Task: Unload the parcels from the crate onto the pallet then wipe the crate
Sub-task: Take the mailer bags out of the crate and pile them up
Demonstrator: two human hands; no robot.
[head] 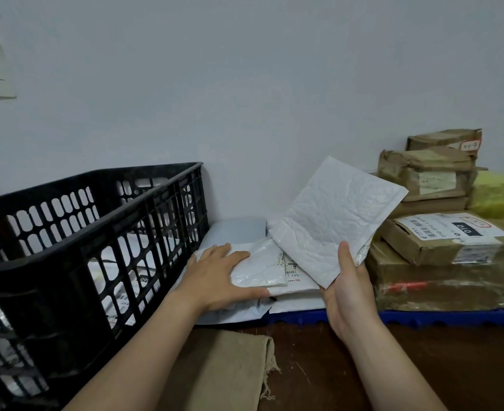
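A black slatted plastic crate (144,221) stands at the left, with several white parcels visible through its side. To its right lies a blue pallet (440,318) bearing a low pile of white mailer bags (298,295). My left hand (218,277) rests flat on a small white bag (259,268) on top of that pile. My right hand (348,289) holds a white padded envelope (333,215) by its lower corner, raised and tilted above the pile.
Stacked brown cardboard boxes (440,253) fill the pallet's right side, a labelled one on top. A yellow-green package (499,197) sits behind them. A beige cloth (224,369) lies on the dark brown surface in front. A white wall rises close behind.
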